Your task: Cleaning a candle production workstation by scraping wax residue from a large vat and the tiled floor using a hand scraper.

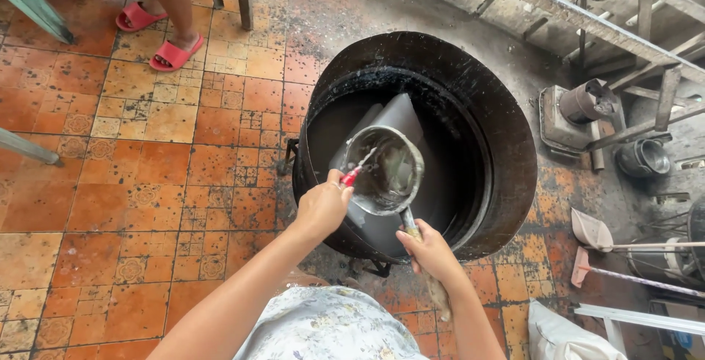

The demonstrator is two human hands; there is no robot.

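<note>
We wore a light, pale blue-grey garment (pixel 327 327) printed all over with small, faint floral shapes, and it bunched in soft folds at the bottom edge of the view. Our arms were bare from where they entered the view down to the wrists, with no sleeves showing on either. Our left hand (pixel 323 206) and right hand (pixel 429 251) carried no gloves, rings, watch or bracelet that we could make out.

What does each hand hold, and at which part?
The right hand grips the metal ladle at its handle's lower end. The left hand holds a thin red-handled tool by its handle, tip inside the ladle.
</note>
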